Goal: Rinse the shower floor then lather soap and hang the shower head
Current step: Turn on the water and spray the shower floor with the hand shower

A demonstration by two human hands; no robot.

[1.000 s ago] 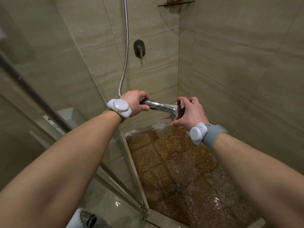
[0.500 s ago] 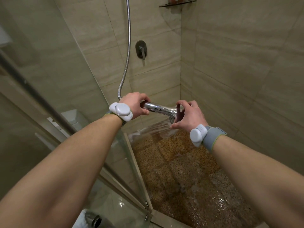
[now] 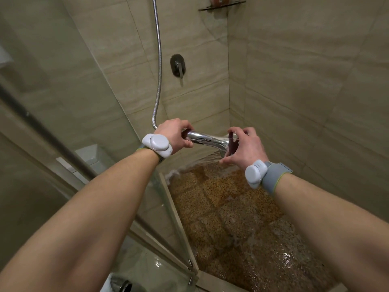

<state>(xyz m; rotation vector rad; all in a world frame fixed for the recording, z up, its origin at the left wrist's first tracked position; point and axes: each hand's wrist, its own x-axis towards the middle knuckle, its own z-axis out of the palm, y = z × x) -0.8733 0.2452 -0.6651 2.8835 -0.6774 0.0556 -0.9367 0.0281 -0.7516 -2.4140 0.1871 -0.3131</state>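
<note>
A chrome shower head [image 3: 207, 139] is held level over the shower floor [image 3: 231, 209], a wet brown speckled tile surface. My left hand [image 3: 175, 134] is closed around its handle, where the metal hose [image 3: 159, 60] joins it. My right hand [image 3: 245, 147] grips the spray face at the other end. Water sprays down and to the left from the face onto the far edge of the floor. A film of water covers the floor.
A mixer valve [image 3: 177, 65] sits on the back wall. A corner shelf [image 3: 221, 6] holding an orange item is high up at the back. The glass shower door [image 3: 166, 199] stands open under my left arm. Beige tiled walls enclose the stall.
Both hands and the shower head have stayed nearly in place. The spray keeps running and lands slightly further toward the back left of the floor.
</note>
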